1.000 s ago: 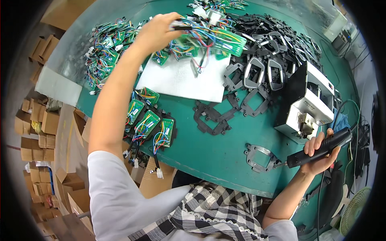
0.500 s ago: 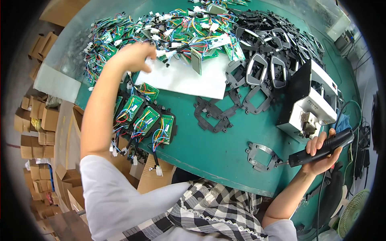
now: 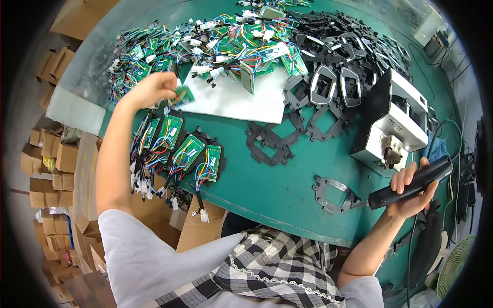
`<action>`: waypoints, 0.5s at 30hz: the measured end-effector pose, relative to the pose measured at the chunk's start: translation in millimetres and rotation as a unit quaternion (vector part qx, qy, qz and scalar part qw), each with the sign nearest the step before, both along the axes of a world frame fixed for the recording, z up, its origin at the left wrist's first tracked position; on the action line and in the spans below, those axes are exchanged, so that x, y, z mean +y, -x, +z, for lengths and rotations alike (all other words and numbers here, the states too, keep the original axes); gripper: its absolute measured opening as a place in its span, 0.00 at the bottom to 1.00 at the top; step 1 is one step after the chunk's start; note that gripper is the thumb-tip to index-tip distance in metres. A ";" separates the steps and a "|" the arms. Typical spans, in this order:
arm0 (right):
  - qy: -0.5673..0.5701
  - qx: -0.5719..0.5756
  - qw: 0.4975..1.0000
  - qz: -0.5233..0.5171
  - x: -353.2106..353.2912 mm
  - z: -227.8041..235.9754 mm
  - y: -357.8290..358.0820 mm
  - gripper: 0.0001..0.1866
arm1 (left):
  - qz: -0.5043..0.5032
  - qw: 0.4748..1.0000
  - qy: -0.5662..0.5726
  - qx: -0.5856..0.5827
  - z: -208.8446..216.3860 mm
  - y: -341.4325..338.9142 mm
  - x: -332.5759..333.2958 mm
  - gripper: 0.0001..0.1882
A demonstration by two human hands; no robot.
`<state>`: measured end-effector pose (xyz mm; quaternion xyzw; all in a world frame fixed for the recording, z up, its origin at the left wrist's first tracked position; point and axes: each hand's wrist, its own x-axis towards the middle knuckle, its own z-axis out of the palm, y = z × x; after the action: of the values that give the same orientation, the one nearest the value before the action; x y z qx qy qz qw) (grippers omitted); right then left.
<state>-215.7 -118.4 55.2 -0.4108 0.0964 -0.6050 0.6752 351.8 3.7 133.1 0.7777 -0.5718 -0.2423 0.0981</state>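
Our left hand (image 3: 149, 90) is now closed around a small green circuit board (image 3: 182, 95), pinching it at one edge so that most of the board sticks out to the right of the fingers. A second ago this hand was stretched far out over the heap of wired boards (image 3: 215, 43) at the back of the table; it has since drawn back toward us with one board in its grip and now hangs just above the upper end of the row of assembled boards (image 3: 179, 151), each of which sits in a black frame with coloured wires trailing toward the table edge. So we judge that a board has been picked from the supply and brought to the working area — the fetching part of the cycle is over.

Just right of the held board lies the white sheet (image 3: 231, 100), and beyond it the spread of empty black plastic frames (image 3: 328, 82).

Our right hand (image 3: 411, 190) has hardly moved in that time: it wraps the black electric screwdriver (image 3: 411, 184), fingers curled over the barrel, with the tip pointing left at a grey metal bracket (image 3: 333, 192) on the green table (image 3: 267, 190). The white screw feeder (image 3: 393, 123) stands just above that hand.
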 end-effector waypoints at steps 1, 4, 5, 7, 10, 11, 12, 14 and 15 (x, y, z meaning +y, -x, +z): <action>0.000 -0.001 1.000 0.004 0.2 0.4 0.3 0.29 | 0.012 1.000 0.020 -0.018 6.7 -5.3 1.7 0.09; 0.003 -0.001 1.000 0.010 0.9 1.4 0.5 0.29 | 0.034 0.990 0.129 -0.035 28.4 1.0 4.6 0.11; 0.006 0.000 1.000 0.008 1.5 2.1 0.3 0.29 | 0.042 0.990 0.134 -0.015 34.1 3.5 2.0 0.11; 0.008 -0.003 1.000 0.010 1.1 1.9 0.0 0.29 | 0.010 0.996 0.084 0.014 39.9 -4.7 4.4 0.10; 0.006 -0.007 1.000 0.007 0.6 1.6 0.7 0.29 | -0.017 0.991 0.079 0.107 44.6 16.0 -1.1 0.10; 0.005 -0.008 1.000 0.004 0.6 1.7 0.4 0.29 | -0.032 0.988 0.109 0.100 44.1 27.6 -9.6 0.10; 0.003 -0.009 1.000 0.002 0.8 1.6 0.9 0.29 | -0.047 0.985 0.137 0.092 44.3 39.5 -18.5 0.11; 0.003 -0.007 1.000 0.004 0.5 0.1 1.8 0.29 | -0.103 0.974 0.166 0.111 33.1 67.4 -42.9 0.11; 0.003 -0.006 1.000 0.007 0.5 -0.4 1.4 0.30 | -0.142 0.966 0.166 0.136 24.2 84.0 -59.0 0.11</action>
<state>-217.2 -117.9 54.8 -0.4099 0.0875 -0.6030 0.6788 267.9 -55.3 157.3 0.6209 -0.6901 -0.2587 0.2669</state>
